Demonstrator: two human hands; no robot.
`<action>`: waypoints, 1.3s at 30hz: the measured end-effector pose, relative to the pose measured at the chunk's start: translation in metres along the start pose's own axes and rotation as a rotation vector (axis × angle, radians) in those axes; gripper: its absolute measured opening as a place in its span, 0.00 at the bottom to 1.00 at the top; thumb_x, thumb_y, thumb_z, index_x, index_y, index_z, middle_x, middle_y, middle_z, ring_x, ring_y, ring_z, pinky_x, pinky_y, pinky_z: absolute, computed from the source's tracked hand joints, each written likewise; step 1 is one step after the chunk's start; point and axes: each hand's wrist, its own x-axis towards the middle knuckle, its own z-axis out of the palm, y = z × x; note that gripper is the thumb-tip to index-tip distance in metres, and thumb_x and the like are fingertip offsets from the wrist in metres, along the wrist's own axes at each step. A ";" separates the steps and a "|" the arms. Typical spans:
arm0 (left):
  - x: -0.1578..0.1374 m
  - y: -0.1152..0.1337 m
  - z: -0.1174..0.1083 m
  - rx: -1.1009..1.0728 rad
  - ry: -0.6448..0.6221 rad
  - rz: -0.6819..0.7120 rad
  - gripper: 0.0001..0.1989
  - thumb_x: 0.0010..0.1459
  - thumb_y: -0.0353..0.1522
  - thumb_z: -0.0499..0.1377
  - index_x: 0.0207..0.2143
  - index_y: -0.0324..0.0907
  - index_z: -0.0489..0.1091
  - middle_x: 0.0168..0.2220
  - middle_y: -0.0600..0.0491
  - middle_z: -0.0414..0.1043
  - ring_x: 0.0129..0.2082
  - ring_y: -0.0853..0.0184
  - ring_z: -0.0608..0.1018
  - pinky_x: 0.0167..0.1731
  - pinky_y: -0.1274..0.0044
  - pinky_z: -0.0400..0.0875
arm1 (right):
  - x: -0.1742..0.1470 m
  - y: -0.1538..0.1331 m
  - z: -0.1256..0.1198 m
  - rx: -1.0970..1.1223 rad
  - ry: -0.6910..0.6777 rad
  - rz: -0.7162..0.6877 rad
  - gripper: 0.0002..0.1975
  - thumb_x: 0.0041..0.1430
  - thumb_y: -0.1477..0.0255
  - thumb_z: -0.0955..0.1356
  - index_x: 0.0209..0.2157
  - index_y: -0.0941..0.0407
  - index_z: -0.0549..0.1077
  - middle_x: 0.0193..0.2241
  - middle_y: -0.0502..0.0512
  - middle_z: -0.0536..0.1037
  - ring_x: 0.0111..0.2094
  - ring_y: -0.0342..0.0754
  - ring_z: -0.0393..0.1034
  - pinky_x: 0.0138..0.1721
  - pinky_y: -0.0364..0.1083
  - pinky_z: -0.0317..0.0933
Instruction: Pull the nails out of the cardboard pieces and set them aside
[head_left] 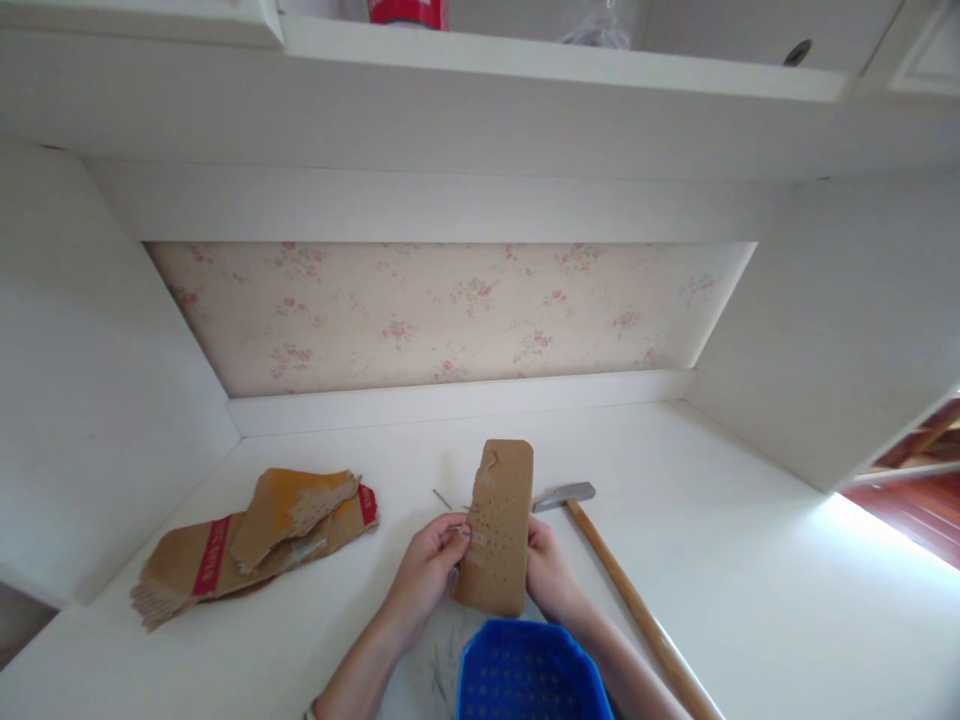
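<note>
Between my two hands a flat brown piece of cardboard, dotted with small holes, is held up at a tilt. My left hand grips its left edge, thumb in front; a thin nail-like sliver shows by the fingertips. At the right edge my right hand holds on, its fingers partly hidden behind the board. Just below sits a blue perforated plastic basket. A hammer with a long wooden handle lies to the right, its grey head near my right hand.
Torn cardboard pieces with red and orange print lie at the left. A loose nail rests behind my left hand, with several thin ones near the basket. White side walls and an overhead shelf enclose the white counter.
</note>
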 end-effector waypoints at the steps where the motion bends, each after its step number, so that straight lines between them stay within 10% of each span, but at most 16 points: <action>1: 0.000 0.000 0.000 0.004 0.004 -0.002 0.19 0.52 0.42 0.67 0.43 0.38 0.76 0.39 0.47 0.81 0.39 0.59 0.80 0.42 0.73 0.68 | -0.001 0.001 0.000 0.014 -0.007 0.004 0.11 0.58 0.63 0.70 0.38 0.52 0.81 0.35 0.53 0.85 0.36 0.53 0.78 0.40 0.52 0.71; 39: 0.001 -0.002 -0.002 0.014 0.013 0.015 0.17 0.54 0.42 0.65 0.41 0.40 0.76 0.39 0.50 0.80 0.39 0.60 0.78 0.43 0.73 0.66 | 0.001 0.004 0.006 0.086 0.011 -0.018 0.07 0.55 0.68 0.73 0.37 0.51 0.82 0.35 0.52 0.85 0.38 0.53 0.77 0.41 0.51 0.70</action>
